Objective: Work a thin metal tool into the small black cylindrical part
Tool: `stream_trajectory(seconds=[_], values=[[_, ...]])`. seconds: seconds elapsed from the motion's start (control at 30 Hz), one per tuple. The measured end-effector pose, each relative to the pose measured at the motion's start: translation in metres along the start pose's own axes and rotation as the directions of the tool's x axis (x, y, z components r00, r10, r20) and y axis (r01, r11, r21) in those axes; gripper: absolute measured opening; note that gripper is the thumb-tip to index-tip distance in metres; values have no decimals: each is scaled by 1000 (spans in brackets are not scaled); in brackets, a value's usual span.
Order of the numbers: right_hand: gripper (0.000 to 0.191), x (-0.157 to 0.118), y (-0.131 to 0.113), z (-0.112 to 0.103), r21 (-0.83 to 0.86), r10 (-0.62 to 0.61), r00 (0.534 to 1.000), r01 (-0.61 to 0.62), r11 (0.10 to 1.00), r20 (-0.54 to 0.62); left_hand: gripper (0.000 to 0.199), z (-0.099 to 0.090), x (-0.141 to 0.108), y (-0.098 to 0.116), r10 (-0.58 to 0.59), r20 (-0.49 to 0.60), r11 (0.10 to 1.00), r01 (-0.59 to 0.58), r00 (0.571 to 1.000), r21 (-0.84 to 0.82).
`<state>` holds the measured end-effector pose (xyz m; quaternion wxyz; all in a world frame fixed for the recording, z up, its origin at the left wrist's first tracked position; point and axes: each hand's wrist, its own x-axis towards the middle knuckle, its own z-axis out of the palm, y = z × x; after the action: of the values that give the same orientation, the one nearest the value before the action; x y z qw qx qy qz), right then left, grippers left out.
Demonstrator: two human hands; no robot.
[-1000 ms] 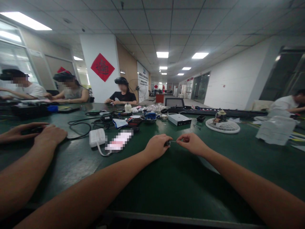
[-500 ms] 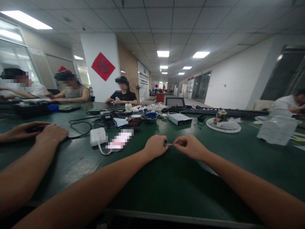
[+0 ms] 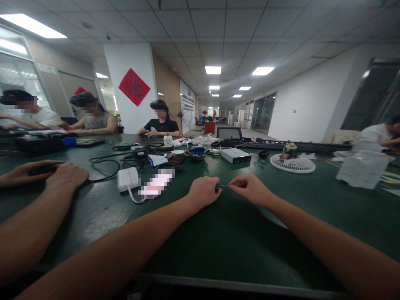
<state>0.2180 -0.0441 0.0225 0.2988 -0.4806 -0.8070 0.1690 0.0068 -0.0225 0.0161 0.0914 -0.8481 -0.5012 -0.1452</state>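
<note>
My left hand (image 3: 204, 192) and my right hand (image 3: 251, 189) are raised a little above the dark green workbench (image 3: 237, 237), close together. Between them is a small black knob (image 3: 217, 188) with a thin metal shaft (image 3: 224, 186). My left fingers curl around the knob and partly hide it. My right thumb and forefinger pinch the far end of the shaft. I cannot tell what kind of part it is.
A white power adapter (image 3: 128, 179) with its cable lies left of my hands, beside a pixelated object (image 3: 156, 183). A co-worker's hand (image 3: 67, 175) rests at the left. Black cables, a silver box (image 3: 235, 155) and a white fan grille (image 3: 293, 164) lie farther along.
My hands have moved slightly apart since the middle frame, showing more of the metal shaft. The knob has turned, and its round end no longer faces me.
</note>
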Motion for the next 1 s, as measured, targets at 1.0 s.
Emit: stream_trajectory(seconds=[1.0], values=[[23, -2, -5, 0, -30, -26, 994, 29, 999, 107, 26, -2, -2, 4, 10, 33, 999, -12, 999, 53]])
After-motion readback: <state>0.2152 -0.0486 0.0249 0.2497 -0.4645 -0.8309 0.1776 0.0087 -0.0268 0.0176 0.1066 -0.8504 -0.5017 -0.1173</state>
